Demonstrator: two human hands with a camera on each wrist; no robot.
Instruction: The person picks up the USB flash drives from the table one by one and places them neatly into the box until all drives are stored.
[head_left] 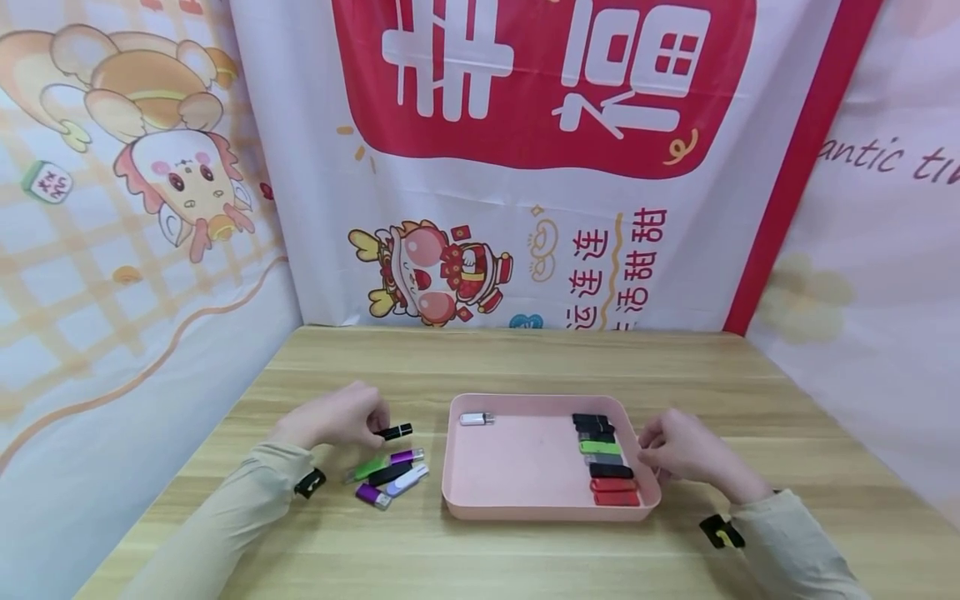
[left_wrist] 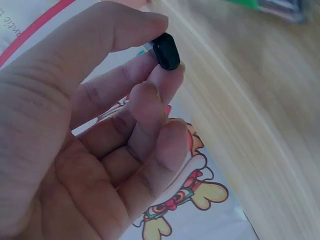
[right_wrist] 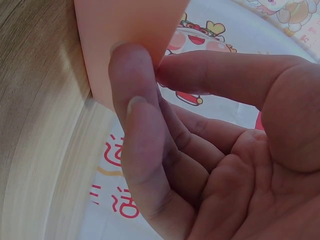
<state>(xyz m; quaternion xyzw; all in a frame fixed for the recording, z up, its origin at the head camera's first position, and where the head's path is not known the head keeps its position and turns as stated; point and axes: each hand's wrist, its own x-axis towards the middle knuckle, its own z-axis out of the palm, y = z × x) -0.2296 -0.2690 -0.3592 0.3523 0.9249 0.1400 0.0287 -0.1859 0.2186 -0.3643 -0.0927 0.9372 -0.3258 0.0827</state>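
My left hand (head_left: 341, 417) pinches a black USB stick (head_left: 401, 432) between thumb and fingertips, over the table left of the pink tray (head_left: 517, 467). In the left wrist view the rounded black end of the stick (left_wrist: 166, 51) shows at the fingertips. Just below this hand lies a small pile of USB sticks, among them a purple one (head_left: 371, 495), a white one (head_left: 408, 480) and a green one (head_left: 367, 469). With thumb and fingers my right hand (head_left: 686, 450) grips the tray's right side wall; the right wrist view shows that wall (right_wrist: 120, 25) between them.
Inside the tray, a column of several USB sticks runs along the right side, from black ones (head_left: 590, 420) through a green one (head_left: 600, 448) to red ones (head_left: 615, 497). A white stick (head_left: 474, 419) lies in its far left corner. Printed cloths (head_left: 525, 192) hang around the wooden table (head_left: 510, 358).
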